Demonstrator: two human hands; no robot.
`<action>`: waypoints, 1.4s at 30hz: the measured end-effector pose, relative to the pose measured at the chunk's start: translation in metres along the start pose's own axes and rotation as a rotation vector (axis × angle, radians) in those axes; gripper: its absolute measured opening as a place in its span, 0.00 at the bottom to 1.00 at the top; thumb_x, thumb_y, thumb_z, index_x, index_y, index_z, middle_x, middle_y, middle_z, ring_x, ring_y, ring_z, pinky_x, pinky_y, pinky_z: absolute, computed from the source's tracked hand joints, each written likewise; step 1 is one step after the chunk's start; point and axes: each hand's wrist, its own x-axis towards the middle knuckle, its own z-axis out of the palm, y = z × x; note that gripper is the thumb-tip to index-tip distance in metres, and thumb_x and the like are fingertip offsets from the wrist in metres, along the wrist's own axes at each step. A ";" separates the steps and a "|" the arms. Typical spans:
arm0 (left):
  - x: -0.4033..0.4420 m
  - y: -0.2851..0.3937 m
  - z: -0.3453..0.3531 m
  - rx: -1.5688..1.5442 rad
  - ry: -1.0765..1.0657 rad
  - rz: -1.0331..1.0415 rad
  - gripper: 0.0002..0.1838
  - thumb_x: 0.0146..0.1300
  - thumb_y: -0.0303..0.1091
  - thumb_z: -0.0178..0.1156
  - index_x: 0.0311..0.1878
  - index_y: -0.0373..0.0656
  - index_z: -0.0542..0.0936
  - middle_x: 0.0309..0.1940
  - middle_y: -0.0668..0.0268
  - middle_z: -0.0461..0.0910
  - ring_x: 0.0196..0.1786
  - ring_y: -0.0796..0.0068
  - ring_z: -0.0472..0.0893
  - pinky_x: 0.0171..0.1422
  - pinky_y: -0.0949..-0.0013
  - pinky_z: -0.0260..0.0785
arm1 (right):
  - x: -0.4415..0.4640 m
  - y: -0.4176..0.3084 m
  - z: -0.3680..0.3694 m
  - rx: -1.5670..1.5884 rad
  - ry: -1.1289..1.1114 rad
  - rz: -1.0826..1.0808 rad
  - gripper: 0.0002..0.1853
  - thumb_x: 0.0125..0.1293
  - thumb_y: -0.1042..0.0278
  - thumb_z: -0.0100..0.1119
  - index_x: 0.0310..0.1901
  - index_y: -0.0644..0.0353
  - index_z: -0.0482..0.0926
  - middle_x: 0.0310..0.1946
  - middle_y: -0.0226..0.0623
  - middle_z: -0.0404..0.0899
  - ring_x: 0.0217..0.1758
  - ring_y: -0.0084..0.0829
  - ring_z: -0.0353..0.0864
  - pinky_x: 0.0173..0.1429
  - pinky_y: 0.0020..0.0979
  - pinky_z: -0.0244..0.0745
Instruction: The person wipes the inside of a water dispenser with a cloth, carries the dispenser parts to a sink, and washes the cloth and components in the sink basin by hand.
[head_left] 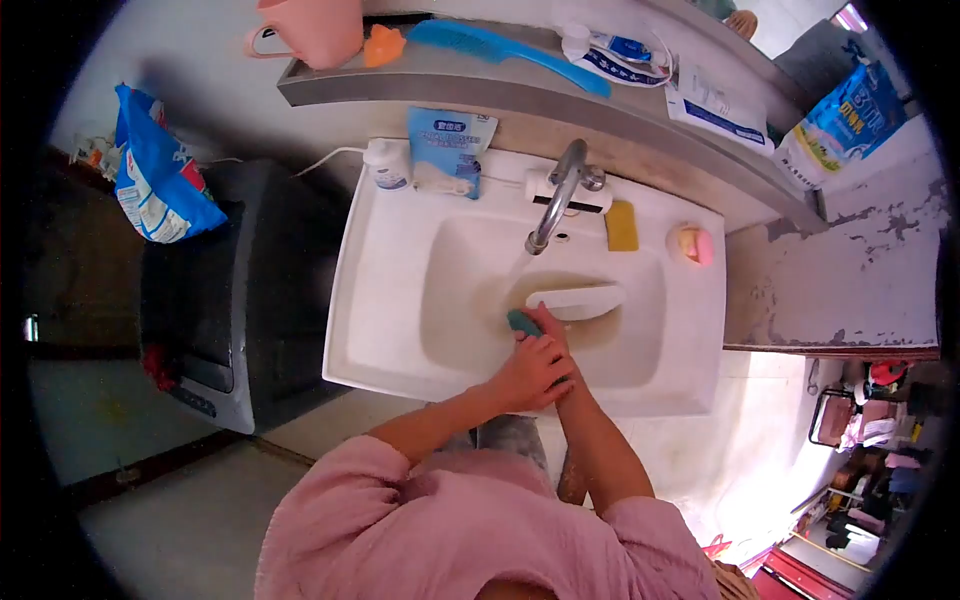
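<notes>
As water (518, 272) falls, white object (577, 301) (elongated), in sink (448, 290)

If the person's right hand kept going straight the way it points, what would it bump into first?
Probably the near end of the long white object in the basin, just past the right hand's fingertips, though depth is unclear and it may lie lower.
</notes>
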 end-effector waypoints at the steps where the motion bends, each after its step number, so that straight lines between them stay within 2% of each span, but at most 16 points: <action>1: 0.000 -0.001 -0.005 0.009 -0.038 0.045 0.14 0.56 0.40 0.64 0.39 0.40 0.77 0.40 0.53 0.74 0.47 0.48 0.73 0.52 0.52 0.67 | 0.007 0.003 0.000 0.007 -0.057 -0.021 0.21 0.72 0.48 0.46 0.54 0.56 0.73 0.50 0.36 0.77 0.50 0.32 0.78 0.55 0.35 0.75; 3: 0.000 -0.033 0.001 0.133 0.168 -0.091 0.14 0.57 0.40 0.63 0.39 0.41 0.77 0.40 0.55 0.73 0.45 0.49 0.74 0.49 0.53 0.67 | 0.047 0.020 -0.038 0.302 -0.339 -0.023 0.20 0.72 0.53 0.46 0.56 0.56 0.73 0.52 0.35 0.76 0.52 0.32 0.76 0.58 0.36 0.73; 6: 0.012 -0.054 -0.014 0.143 0.368 -0.414 0.12 0.60 0.40 0.60 0.38 0.42 0.75 0.37 0.54 0.74 0.41 0.47 0.75 0.45 0.52 0.70 | 0.017 0.008 0.045 0.158 0.032 -0.179 0.21 0.72 0.48 0.46 0.49 0.58 0.76 0.42 0.32 0.79 0.44 0.28 0.79 0.50 0.32 0.76; 10: 0.018 -0.081 -0.024 0.071 0.454 -0.651 0.11 0.66 0.40 0.55 0.37 0.41 0.72 0.32 0.51 0.75 0.38 0.45 0.76 0.40 0.52 0.71 | 0.008 -0.019 0.068 -0.258 0.125 -0.281 0.15 0.69 0.61 0.53 0.52 0.60 0.74 0.44 0.34 0.78 0.47 0.30 0.79 0.53 0.32 0.76; 13: -0.005 -0.122 -0.029 -0.282 0.474 -0.740 0.11 0.67 0.40 0.54 0.39 0.42 0.70 0.30 0.53 0.75 0.37 0.50 0.78 0.41 0.54 0.71 | -0.008 -0.051 0.069 -0.384 0.184 -0.375 0.20 0.64 0.71 0.58 0.57 0.60 0.71 0.46 0.35 0.77 0.49 0.32 0.78 0.55 0.34 0.74; 17: -0.034 -0.160 -0.034 -0.557 0.415 -0.746 0.12 0.59 0.29 0.61 0.44 0.44 0.71 0.35 0.62 0.78 0.42 0.59 0.80 0.44 0.57 0.71 | -0.022 -0.065 0.065 -0.428 0.024 -0.448 0.32 0.56 0.80 0.62 0.64 0.54 0.67 0.49 0.36 0.75 0.50 0.32 0.76 0.57 0.34 0.72; 21: -0.013 -0.115 -0.045 -0.419 0.254 -0.370 0.28 0.53 0.22 0.65 0.58 0.44 0.69 0.48 0.64 0.77 0.55 0.65 0.76 0.58 0.64 0.68 | -0.007 -0.047 0.067 -0.957 -0.071 -0.441 0.35 0.53 0.83 0.63 0.64 0.53 0.67 0.47 0.33 0.76 0.48 0.28 0.76 0.56 0.31 0.71; 23: -0.001 -0.112 -0.043 -0.171 0.243 -0.149 0.33 0.47 0.19 0.67 0.59 0.45 0.69 0.46 0.64 0.78 0.54 0.65 0.76 0.58 0.64 0.69 | -0.006 -0.047 0.067 -1.197 -0.119 -0.501 0.34 0.52 0.83 0.64 0.63 0.53 0.69 0.45 0.32 0.76 0.47 0.27 0.76 0.55 0.30 0.72; 26: 0.009 -0.107 -0.079 -0.205 0.033 -0.433 0.25 0.44 0.21 0.65 0.49 0.43 0.74 0.37 0.56 0.77 0.48 0.58 0.78 0.52 0.61 0.71 | -0.026 -0.074 0.081 -1.441 0.001 -0.662 0.32 0.49 0.83 0.65 0.59 0.53 0.73 0.41 0.32 0.77 0.45 0.29 0.77 0.52 0.31 0.73; 29: 0.013 -0.117 -0.094 -0.271 0.114 -0.677 0.22 0.42 0.18 0.62 0.45 0.42 0.76 0.38 0.53 0.77 0.49 0.55 0.77 0.52 0.63 0.70 | -0.030 -0.091 0.077 -1.545 0.135 -0.802 0.28 0.47 0.83 0.64 0.53 0.53 0.76 0.39 0.36 0.77 0.45 0.36 0.78 0.51 0.33 0.75; 32: 0.007 -0.112 -0.071 -0.351 0.446 -0.455 0.19 0.45 0.19 0.59 0.44 0.45 0.77 0.39 0.55 0.78 0.49 0.52 0.76 0.52 0.59 0.69 | -0.003 -0.075 0.046 -1.574 0.161 -0.953 0.23 0.47 0.82 0.62 0.48 0.54 0.77 0.40 0.40 0.77 0.46 0.43 0.78 0.52 0.37 0.75; 34: -0.001 -0.101 -0.054 0.195 0.314 -0.400 0.17 0.48 0.23 0.58 0.44 0.47 0.77 0.40 0.56 0.78 0.50 0.51 0.76 0.54 0.56 0.68 | 0.020 -0.032 0.018 -1.613 0.144 -1.079 0.20 0.48 0.81 0.60 0.46 0.54 0.77 0.40 0.42 0.77 0.47 0.47 0.77 0.53 0.41 0.74; 36: -0.030 -0.103 -0.027 0.571 0.134 -0.301 0.15 0.51 0.27 0.57 0.45 0.48 0.78 0.42 0.57 0.79 0.52 0.50 0.75 0.56 0.52 0.66 | 0.028 0.003 -0.006 -1.741 0.213 -0.755 0.17 0.51 0.80 0.55 0.45 0.54 0.77 0.41 0.44 0.77 0.48 0.49 0.77 0.53 0.44 0.72; 38: -0.068 -0.128 0.011 0.775 -0.088 -0.174 0.14 0.55 0.31 0.56 0.46 0.47 0.79 0.43 0.57 0.80 0.54 0.49 0.75 0.59 0.48 0.64 | 0.035 0.038 -0.046 -1.834 0.231 -0.760 0.17 0.51 0.78 0.54 0.45 0.56 0.76 0.42 0.47 0.77 0.48 0.51 0.77 0.53 0.45 0.71; 39: -0.067 -0.130 0.011 0.559 -0.190 -0.281 0.14 0.56 0.31 0.55 0.46 0.46 0.79 0.43 0.57 0.80 0.54 0.50 0.75 0.59 0.49 0.65 | 0.038 0.044 -0.052 -1.882 0.239 -0.761 0.17 0.52 0.77 0.53 0.46 0.57 0.76 0.42 0.48 0.77 0.48 0.52 0.77 0.53 0.46 0.71; 42: -0.053 -0.128 0.003 -0.163 -0.355 -0.637 0.13 0.61 0.35 0.54 0.45 0.41 0.80 0.42 0.56 0.81 0.55 0.56 0.76 0.57 0.54 0.68 | 0.054 0.033 -0.069 -1.984 0.057 -0.349 0.15 0.58 0.73 0.55 0.49 0.59 0.75 0.45 0.44 0.77 0.47 0.46 0.78 0.53 0.44 0.72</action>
